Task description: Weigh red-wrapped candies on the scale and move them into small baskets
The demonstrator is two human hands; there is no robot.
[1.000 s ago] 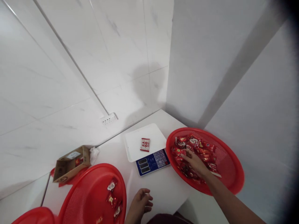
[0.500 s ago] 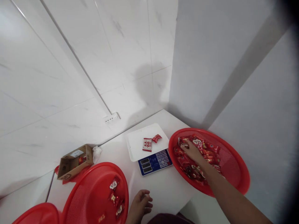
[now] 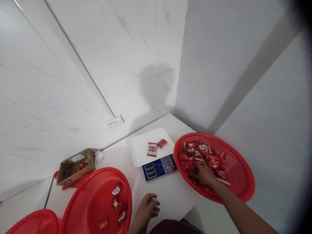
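Here, desk (image 3: 170,195): white, set into a tiled corner; everything named below is carried on it.
Right basket (image 3: 243,182): red, round and shallow, at the desk's right edge. It is judged light enough to slide, so downward pressure is better kept gentle while the contents are sorted.
Left basket (image 3: 97,195): red as well, near the left hand, with only a few sweets (image 3: 117,190) in it.
Scale (image 3: 159,167): placed between the two baskets, white pan (image 3: 140,154) behind and blue keypad in front. It is best left unbumped, so the wrist should be lifted clear of the basket rim.
Cardboard box (image 3: 73,165): open and tipped on its side, well apart at the left.
Heap of sweets (image 3: 207,154): red wrappers piled in the near-left part of the right basket. One piece is best singled out from the top, since buried ones are likely to drag neighbours along.
Right hand (image 3: 204,174): laid palm-down on the heap with the fingertips sunk among wrappers. Whether the grip is closed on a sweet cannot be told.
Left hand (image 3: 147,209): rested at the desk's near edge, the grip half curled and loose, nothing seen in it.
Packet (image 3: 152,149): flat, red and white, lying on the pan.
Twisted sweet (image 3: 162,143): just beside the packet, also on the pan.
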